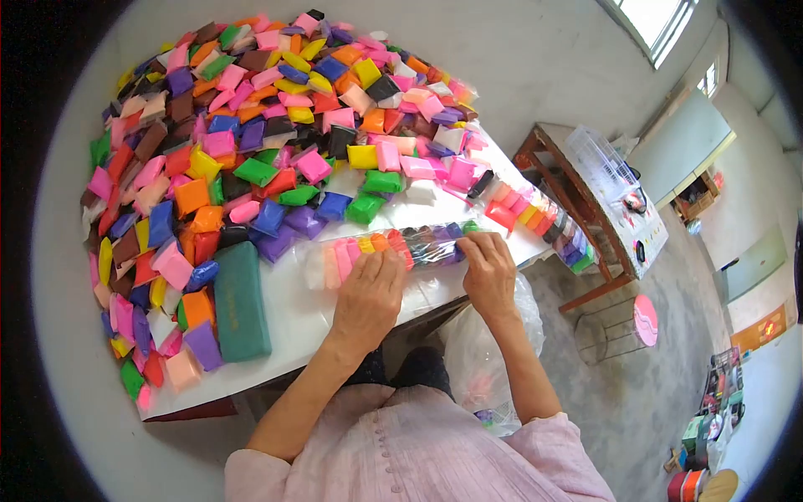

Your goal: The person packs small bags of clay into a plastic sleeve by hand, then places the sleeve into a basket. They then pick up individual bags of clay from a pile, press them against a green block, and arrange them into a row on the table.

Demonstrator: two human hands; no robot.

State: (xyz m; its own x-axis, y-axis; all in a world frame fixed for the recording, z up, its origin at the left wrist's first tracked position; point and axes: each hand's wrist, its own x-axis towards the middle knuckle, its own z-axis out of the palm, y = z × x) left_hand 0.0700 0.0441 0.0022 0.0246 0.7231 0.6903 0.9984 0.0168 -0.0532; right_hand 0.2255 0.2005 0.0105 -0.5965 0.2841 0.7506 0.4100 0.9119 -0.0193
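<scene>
A long clear plastic bag (427, 244) lies across the near edge of the white table, with a row of small coloured packets inside, running from pale pink at the left through red to black and purple. My left hand (370, 289) is closed on the bag's near side, left of its middle, fingers curled down onto the plastic. At the right end, my right hand (488, 269) pinches the bag near a green packet. The fingertips of both hands are partly hidden.
A large heap of coloured soft packets (251, 134) covers the table's far and left parts. A green box (242, 303) lies left of my hands. Another filled row of packets (539, 219) rests at the right corner. Below hangs a clear bag (493, 343); a stool (644, 320) stands right.
</scene>
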